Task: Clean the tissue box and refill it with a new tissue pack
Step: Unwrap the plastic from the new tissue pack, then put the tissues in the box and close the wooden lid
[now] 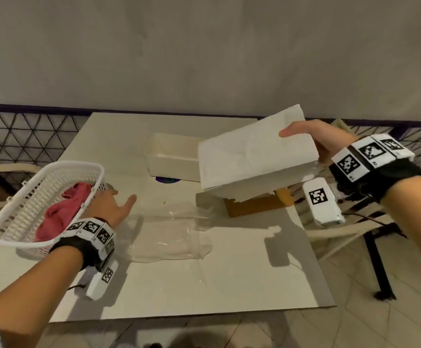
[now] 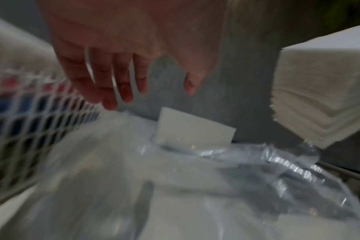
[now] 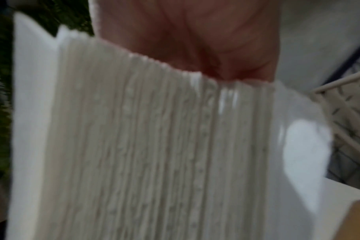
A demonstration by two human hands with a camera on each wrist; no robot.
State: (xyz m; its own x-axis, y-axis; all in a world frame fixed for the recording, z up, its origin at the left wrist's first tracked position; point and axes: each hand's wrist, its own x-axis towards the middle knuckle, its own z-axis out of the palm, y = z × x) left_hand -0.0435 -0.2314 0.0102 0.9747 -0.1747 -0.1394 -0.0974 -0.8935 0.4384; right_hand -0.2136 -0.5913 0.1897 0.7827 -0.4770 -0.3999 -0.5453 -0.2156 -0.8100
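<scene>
My right hand [image 1: 304,141] holds a bare stack of white tissues [image 1: 254,156] tilted in the air, thumb on top and fingers hidden beneath. The same stack [image 3: 144,146] fills the right wrist view under my palm [image 3: 195,40]. Left of it and farther back, the open white tissue box [image 1: 171,156] stands on the table. Its wooden lid [image 1: 254,205] lies under the raised stack. The empty clear wrapper [image 1: 174,232] lies flat at mid-table. My left hand [image 1: 121,199] hovers open and empty beside the basket, over the wrapper [image 2: 257,170], fingers [image 2: 113,81] straight.
A white mesh basket [image 1: 41,197] with a pink cloth [image 1: 61,214] sits at the table's left edge. The table [image 1: 204,285] is a white board. A pale chair frame [image 1: 342,234] stands to the right. A black lattice fence [image 1: 28,136] runs behind.
</scene>
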